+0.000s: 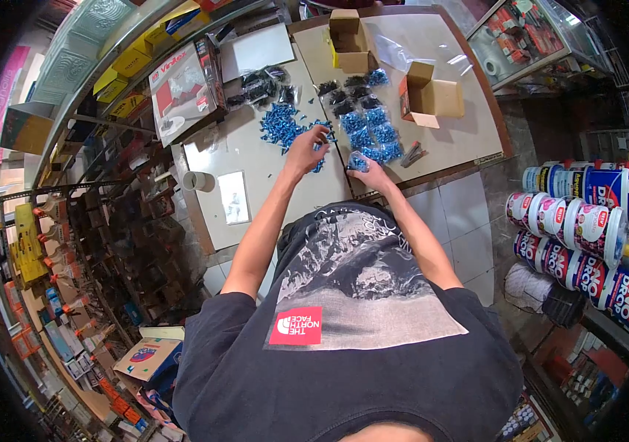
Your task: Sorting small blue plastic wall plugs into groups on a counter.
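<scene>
My left hand [307,150] is over the right edge of a loose heap of small blue parts [281,126], which look like wall plugs. Its fingers are curled, and whether a piece sits between them is hard to see. In my right hand [374,178] is a small clear plastic bag [358,162] with blue parts inside. Just beyond it, filled bags of blue parts [372,130] lie in rows. Bags of black parts [350,94] continue those rows farther away, and more black-filled bags [265,85] lie behind the heap.
Two opened cardboard boxes, one yellow-sided [350,44] and one orange-sided [430,96], stand at the back right. A utility knife [414,154] lies near the table's front edge. At left are a white cup [196,180], a clear packet [234,198] and a Vinitex box [184,91]. Paint buckets [574,221] are stacked at right.
</scene>
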